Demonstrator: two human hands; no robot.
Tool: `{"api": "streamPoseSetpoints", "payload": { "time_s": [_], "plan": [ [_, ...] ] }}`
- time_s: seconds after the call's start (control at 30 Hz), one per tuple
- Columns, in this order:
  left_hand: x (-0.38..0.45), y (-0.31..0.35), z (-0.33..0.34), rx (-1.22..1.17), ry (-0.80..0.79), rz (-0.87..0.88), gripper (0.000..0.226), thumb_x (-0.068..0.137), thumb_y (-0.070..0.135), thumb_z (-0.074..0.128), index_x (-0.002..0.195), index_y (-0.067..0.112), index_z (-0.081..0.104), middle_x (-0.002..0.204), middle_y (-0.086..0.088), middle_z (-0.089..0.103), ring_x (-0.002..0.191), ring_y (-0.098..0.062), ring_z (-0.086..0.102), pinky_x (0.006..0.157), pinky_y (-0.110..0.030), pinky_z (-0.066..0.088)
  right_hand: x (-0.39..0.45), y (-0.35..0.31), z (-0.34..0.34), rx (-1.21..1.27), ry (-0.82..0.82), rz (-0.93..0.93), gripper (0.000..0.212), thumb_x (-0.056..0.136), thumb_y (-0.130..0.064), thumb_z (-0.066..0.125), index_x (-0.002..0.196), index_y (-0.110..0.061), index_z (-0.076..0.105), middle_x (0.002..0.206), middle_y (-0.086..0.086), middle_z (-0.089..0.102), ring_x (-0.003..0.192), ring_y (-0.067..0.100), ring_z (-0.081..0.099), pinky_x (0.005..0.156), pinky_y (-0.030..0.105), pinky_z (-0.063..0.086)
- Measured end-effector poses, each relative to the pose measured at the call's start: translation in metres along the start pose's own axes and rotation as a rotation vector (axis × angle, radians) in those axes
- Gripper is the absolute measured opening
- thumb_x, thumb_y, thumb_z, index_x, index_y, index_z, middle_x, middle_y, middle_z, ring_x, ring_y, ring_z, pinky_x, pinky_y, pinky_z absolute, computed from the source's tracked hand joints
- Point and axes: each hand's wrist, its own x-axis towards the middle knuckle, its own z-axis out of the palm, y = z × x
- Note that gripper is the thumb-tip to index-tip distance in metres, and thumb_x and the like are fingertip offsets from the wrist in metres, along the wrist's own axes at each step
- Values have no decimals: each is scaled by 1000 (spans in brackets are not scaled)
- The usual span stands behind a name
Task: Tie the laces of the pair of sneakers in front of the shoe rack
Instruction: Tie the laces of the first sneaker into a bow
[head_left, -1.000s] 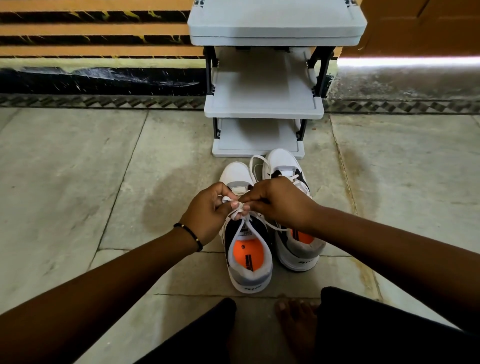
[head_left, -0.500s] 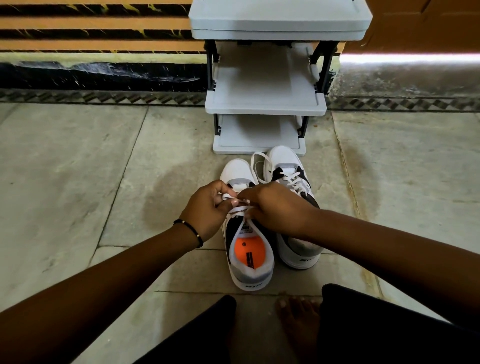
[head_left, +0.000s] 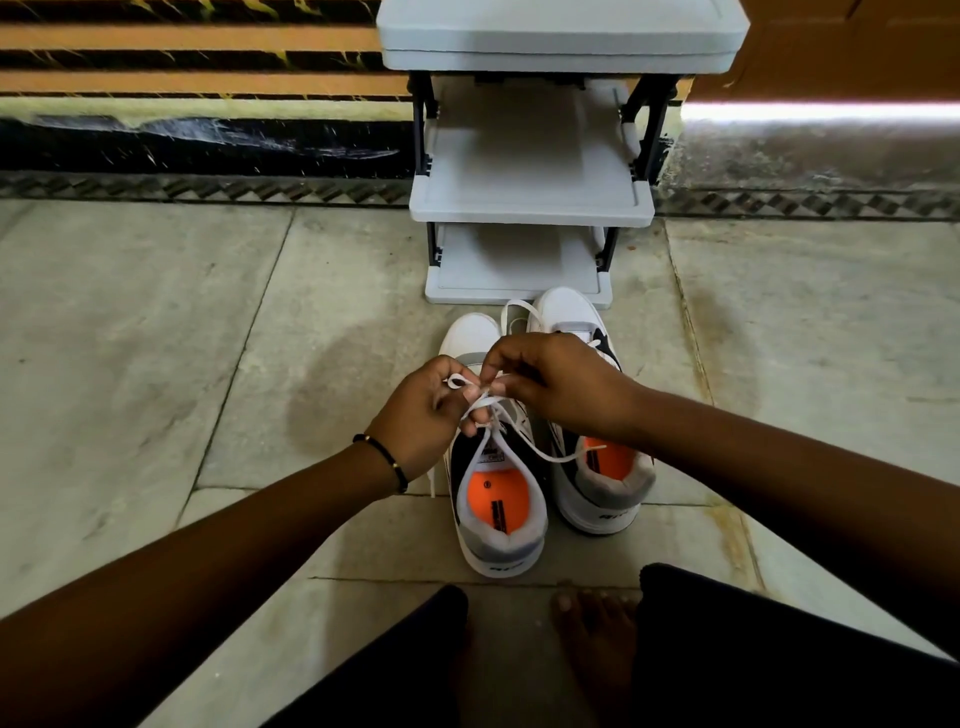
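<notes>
Two white, grey and black sneakers with orange insoles stand side by side on the floor, toes toward the grey shoe rack (head_left: 530, 205). Over the left sneaker (head_left: 501, 509) both hands meet. My left hand (head_left: 423, 418) pinches a small white lace loop (head_left: 457, 383). My right hand (head_left: 561, 382) pinches the lace beside it with fingertips. One loose lace end trails right across the right sneaker (head_left: 602, 483); another hangs down by my left wrist. The right sneaker's laces lie in a loose loop near its toe.
The rack has three grey shelves and stands against a dark wall base. Stone floor tiles spread to the left and right of the shoes. My bare foot (head_left: 597, 639) and dark-clothed legs are at the bottom, close behind the sneakers.
My hands have lifted slightly off the left sneaker and drawn a small lace loop out at the left fingertips. The right hand has shifted up, uncovering the right sneaker's orange insole.
</notes>
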Motion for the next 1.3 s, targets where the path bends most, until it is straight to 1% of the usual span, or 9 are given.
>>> {"api": "streamPoseSetpoints", "payload": {
  "time_s": [0.1, 0.17, 0.33, 0.57, 0.7, 0.8, 0.93, 1.1, 1.3],
  "plan": [
    [1, -2, 1, 52, 64, 23, 16, 92, 8, 45, 81, 18, 50, 63, 0, 57, 44, 4, 54, 47, -6, 40, -4, -3, 5, -79, -78, -37, 32, 82, -26, 66, 110, -12, 61, 94, 6, 66, 79, 15, 59, 68, 25, 42],
    [2, -2, 2, 76, 89, 38, 13, 92, 8, 46, 83, 16, 51, 64, 1, 58, 47, 5, 55, 51, -6, 44, -6, -4, 11, -88, -69, -37, 26, 84, -25, 64, 106, -10, 63, 95, 8, 70, 84, 20, 63, 71, 29, 47],
    [-1, -4, 4, 112, 122, 71, 17, 91, 10, 47, 80, 22, 50, 68, 1, 67, 53, 0, 61, 63, -13, 51, -3, -2, 15, 171, 22, 153, 19, 89, -12, 56, 83, -4, 72, 57, 5, 60, 41, 3, 51, 47, 13, 41],
    [-3, -3, 3, 5, 83, 61, 6, 88, 11, 54, 92, 11, 50, 69, 6, 68, 55, 0, 65, 62, -10, 52, -4, 4, 19, 534, 6, 319, 6, 86, -6, 60, 83, -7, 65, 64, 14, 64, 46, 12, 59, 43, 20, 50],
    [0, 1, -8, 39, -56, 23, 12, 91, 14, 49, 100, 6, 48, 70, 9, 64, 56, 5, 63, 62, -9, 50, -3, 3, 20, 426, 36, 240, 7, 86, -4, 59, 83, -4, 66, 61, 11, 63, 45, 8, 58, 47, 18, 51],
    [7, -2, -14, -36, -60, -65, 17, 95, 22, 40, 84, 15, 52, 66, 7, 63, 61, 0, 59, 65, -19, 45, -5, 6, 14, 125, 103, -17, 11, 84, -3, 59, 84, -5, 70, 71, 6, 69, 58, 6, 60, 59, 16, 49],
    [8, -5, -10, -59, -60, -119, 8, 90, 18, 50, 83, 21, 50, 77, 3, 61, 67, -5, 55, 60, -13, 46, -7, 10, 10, -275, 18, -262, 17, 78, -2, 58, 86, -11, 71, 81, 9, 70, 74, 26, 66, 64, 39, 54],
    [6, -6, -9, 13, -100, -4, 20, 83, 6, 60, 95, 19, 50, 89, 1, 63, 83, -7, 60, 74, -9, 48, -4, 5, 9, -266, -2, -175, 8, 82, -14, 61, 83, -10, 69, 81, 10, 72, 74, 27, 65, 65, 41, 52],
    [-2, -6, -6, 522, -50, 288, 30, 82, 11, 59, 111, 13, 50, 91, -6, 63, 86, -19, 57, 70, -15, 40, -4, -4, 15, -241, -56, -63, 10, 79, -9, 59, 88, -6, 64, 78, 12, 68, 65, 20, 54, 56, 25, 36]
  ]
}}
